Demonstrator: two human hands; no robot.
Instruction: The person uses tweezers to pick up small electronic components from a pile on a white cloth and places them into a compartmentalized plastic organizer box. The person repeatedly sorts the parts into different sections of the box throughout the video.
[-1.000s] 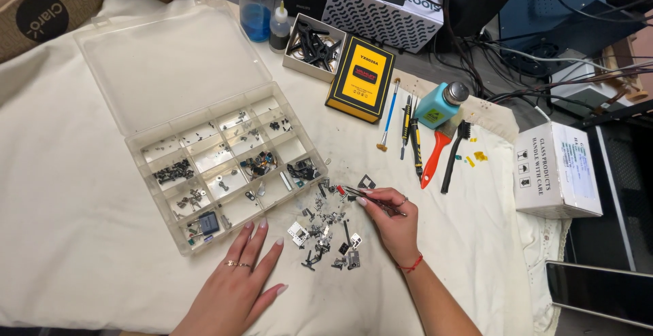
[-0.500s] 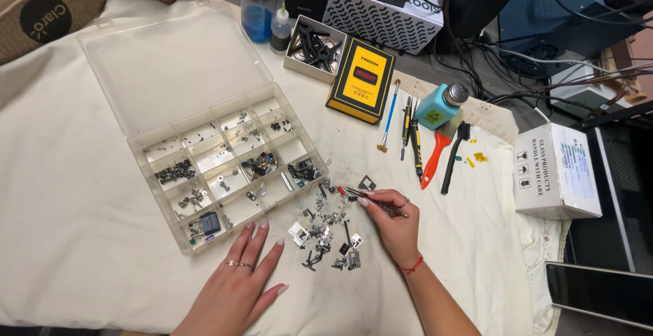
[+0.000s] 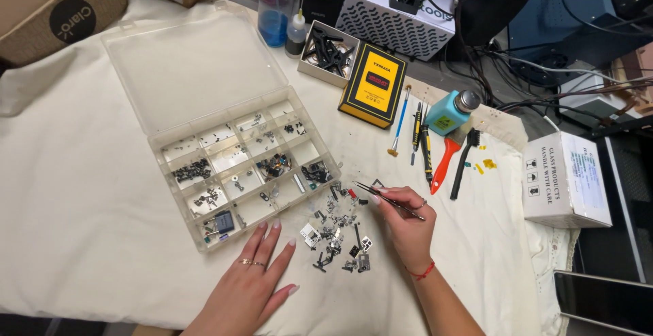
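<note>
1. At the bottom centre of the frame the left hand (image 3: 250,283) lies flat on the cloth (image 3: 81,227), palm down, fingers spread and holding nothing, rings on 2 fingers.
2. To its right the right hand (image 3: 403,222) pinches tweezers (image 3: 388,198) between thumb and fingers; a red band circles the wrist.
3. The tweezer tips point left, at the upper edge of the parts pile (image 3: 337,230), a scatter of small metal bits between the 2 hands at lower centre.
4. Just left of the pile, touching distance from the left fingertips, sits the clear organizer (image 3: 245,169), lid open toward the upper left, compartments holding screws and small pieces.
5. Right of centre lie a red brush (image 3: 445,162), a black brush (image 3: 462,159) and slim drivers (image 3: 420,139) side by side.
6. Above them stand a teal bottle (image 3: 449,111) and a yellow box (image 3: 374,84).
7. At the top are a blue bottle (image 3: 275,9) and a tray (image 3: 326,54) of black parts.
8. A white carton (image 3: 564,179) sits at the right edge.
</note>
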